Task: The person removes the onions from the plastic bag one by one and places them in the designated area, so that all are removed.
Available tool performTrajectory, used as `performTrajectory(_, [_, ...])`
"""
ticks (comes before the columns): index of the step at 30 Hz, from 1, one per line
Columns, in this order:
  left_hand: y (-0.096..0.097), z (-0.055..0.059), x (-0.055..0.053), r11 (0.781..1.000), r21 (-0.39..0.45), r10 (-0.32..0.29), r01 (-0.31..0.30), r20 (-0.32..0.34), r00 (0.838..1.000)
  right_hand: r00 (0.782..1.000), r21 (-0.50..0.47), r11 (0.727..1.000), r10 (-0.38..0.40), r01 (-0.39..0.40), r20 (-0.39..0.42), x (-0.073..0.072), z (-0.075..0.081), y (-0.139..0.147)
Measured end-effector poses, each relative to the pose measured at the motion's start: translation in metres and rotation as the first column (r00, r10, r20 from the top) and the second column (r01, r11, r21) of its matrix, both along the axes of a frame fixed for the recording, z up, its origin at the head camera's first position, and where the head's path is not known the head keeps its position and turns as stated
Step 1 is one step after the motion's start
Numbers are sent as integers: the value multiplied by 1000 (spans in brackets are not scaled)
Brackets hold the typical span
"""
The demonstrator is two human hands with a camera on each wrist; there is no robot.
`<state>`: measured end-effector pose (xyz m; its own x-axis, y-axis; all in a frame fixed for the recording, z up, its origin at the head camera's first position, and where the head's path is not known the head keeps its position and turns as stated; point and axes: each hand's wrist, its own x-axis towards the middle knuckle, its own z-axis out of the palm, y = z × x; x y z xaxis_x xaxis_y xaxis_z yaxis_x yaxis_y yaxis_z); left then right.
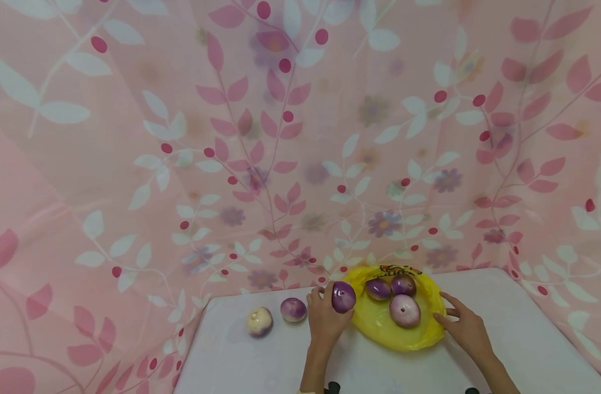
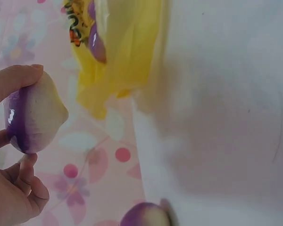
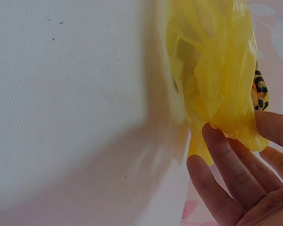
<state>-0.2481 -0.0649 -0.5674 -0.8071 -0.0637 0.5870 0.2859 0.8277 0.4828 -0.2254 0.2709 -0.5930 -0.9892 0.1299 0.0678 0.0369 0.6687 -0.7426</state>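
Head view | left hand, fingers curled round purple-white turnip, lower centre | right hand, fingers spread, touching yellow plastic bag | step: apparently turnip transfer at rim | next: likely needs bag mouth steady

Six turnips: three inside one yellow bag, one at its left edge, two farther left of it. Two hands, the left hand left of the bag and the right hand right of it. One table under the bag; one flowered curtain behind it.
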Motion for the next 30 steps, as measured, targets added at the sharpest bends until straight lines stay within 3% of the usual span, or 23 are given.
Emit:
performTrajectory(6, [-20, 11, -2, 1000, 9, 25, -24, -60, 998, 1000, -3, 1000, -3, 3, 16, -2, -1, 2])
performTrajectory(11, [-39, 15, -1, 998, 16, 66, -66, -65, 996, 1000, 1, 1000, -3, 3, 6, -3, -1, 2])
performTrajectory(21, [-84, 14, -1, 987, 23, 163, -162, -100, 981, 999, -2, 1000, -12, 12, 36, -1, 0, 2])
performTrajectory(30, [-122, 19, 5, 970, 78, 231, -232, 22, 973, 1000, 4, 1000, -14, 14, 11, -1, -2, 2])
